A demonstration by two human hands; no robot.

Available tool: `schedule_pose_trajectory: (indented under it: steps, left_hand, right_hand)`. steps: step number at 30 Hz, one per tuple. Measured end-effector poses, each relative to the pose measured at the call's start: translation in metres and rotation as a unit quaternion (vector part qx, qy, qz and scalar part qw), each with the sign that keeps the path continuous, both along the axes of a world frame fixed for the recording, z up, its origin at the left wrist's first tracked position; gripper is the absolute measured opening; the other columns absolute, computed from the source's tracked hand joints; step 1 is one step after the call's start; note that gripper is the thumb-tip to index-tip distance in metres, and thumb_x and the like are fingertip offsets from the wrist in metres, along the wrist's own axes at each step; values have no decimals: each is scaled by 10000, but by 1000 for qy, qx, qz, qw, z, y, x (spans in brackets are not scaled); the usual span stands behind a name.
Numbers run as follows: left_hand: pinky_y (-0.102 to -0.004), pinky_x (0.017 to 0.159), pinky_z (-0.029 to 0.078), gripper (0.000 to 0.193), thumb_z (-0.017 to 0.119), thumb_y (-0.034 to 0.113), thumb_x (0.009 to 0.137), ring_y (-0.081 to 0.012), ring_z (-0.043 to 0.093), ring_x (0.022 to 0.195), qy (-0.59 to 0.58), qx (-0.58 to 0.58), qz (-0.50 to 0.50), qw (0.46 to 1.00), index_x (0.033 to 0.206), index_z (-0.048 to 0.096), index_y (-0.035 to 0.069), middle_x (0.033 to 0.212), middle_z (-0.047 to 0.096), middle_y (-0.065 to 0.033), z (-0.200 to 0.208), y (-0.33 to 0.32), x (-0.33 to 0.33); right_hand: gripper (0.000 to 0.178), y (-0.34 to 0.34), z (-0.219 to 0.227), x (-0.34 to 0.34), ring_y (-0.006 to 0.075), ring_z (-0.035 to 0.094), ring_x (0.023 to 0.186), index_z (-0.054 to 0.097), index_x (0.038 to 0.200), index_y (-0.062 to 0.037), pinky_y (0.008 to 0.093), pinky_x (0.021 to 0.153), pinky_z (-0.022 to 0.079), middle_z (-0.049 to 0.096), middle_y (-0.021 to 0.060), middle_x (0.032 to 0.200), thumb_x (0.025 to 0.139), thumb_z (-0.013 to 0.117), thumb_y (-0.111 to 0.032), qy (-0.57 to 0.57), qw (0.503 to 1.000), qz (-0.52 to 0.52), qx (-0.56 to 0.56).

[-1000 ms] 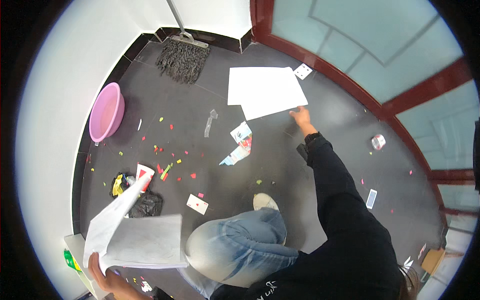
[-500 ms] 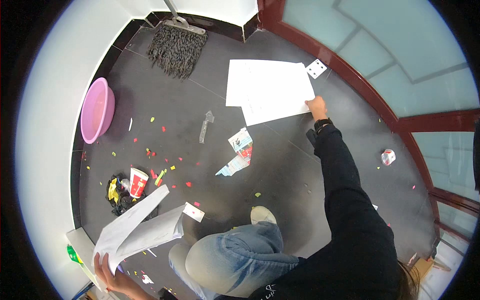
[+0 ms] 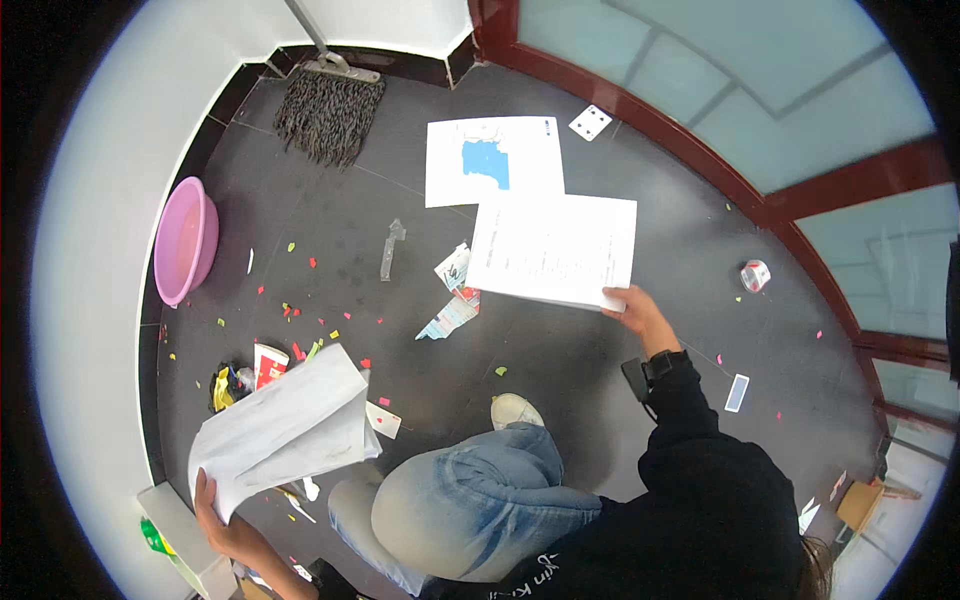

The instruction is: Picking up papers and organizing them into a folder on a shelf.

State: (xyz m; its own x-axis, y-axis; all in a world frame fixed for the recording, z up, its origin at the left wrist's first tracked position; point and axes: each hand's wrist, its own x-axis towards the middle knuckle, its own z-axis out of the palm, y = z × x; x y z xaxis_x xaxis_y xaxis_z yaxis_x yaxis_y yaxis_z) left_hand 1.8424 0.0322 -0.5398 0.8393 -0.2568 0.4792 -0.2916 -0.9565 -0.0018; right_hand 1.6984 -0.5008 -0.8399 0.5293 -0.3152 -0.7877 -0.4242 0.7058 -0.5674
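Note:
At the lower left, my left hand grips several loose white paper sheets by their near edge; they sag and fan apart. My right hand, reaching forward, pinches the near right corner of a printed white sheet, which is lifted toward me. Behind that sheet, another paper with a blue patch lies flat on the dark floor, its near edge partly covered. A crumpled printed scrap lies just left of the sheet in my right hand.
A pink basin stands by the left wall, a mop at the back. Confetti bits, playing cards, a clear plastic strip, a red-and-white cup and a tape roll litter the floor. A red-framed glass door borders the right.
My right hand has drawn one sheet back toward me, uncovering the paper with the blue patch. The sheets in my left hand have swung flatter, over the cup.

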Motion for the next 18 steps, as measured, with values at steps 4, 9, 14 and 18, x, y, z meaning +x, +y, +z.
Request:
schedule_pose_trajectory:
  steps: [4, 9, 14, 18]
  left_hand:
    - [-305, 743, 436, 190, 482, -21, 759, -250, 578, 868, 54, -71, 64, 994, 931, 549, 21, 929, 603, -124, 0, 9, -4]
    - [-283, 605, 421, 87, 521, 67, 802, -221, 512, 610, 32, -132, 57, 989, 870, 524, 13, 737, 572, -136, 2, 34, -14]
    - [-275, 572, 405, 95, 534, 83, 799, -178, 447, 567, 35, -151, 16, 988, 858, 512, 12, 682, 535, -114, 16, 78, -35]
    - [-278, 579, 407, 96, 535, 90, 802, -181, 438, 571, 24, -158, 41, 986, 853, 510, 12, 679, 526, -111, 25, 141, -53]
  right_hand:
    - [348, 39, 10, -19, 199, 495, 952, 468, 1054, -26, 376, 827, 412, 513, 74, 1040, 732, 589, -79, -50, 996, -73, -7]
    - [282, 91, 19, -19, 225, 484, 979, 472, 1009, -3, 416, 871, 421, 509, 87, 1022, 738, 550, -10, -157, 972, -173, 31]
    - [226, 141, 55, -42, 227, 488, 956, 486, 952, 29, 421, 886, 429, 500, 103, 1016, 731, 534, 40, -148, 964, -222, 17]
    - [217, 180, 83, -79, 221, 508, 938, 494, 957, 30, 401, 836, 457, 514, 99, 1017, 744, 533, 19, -124, 961, -247, -12]
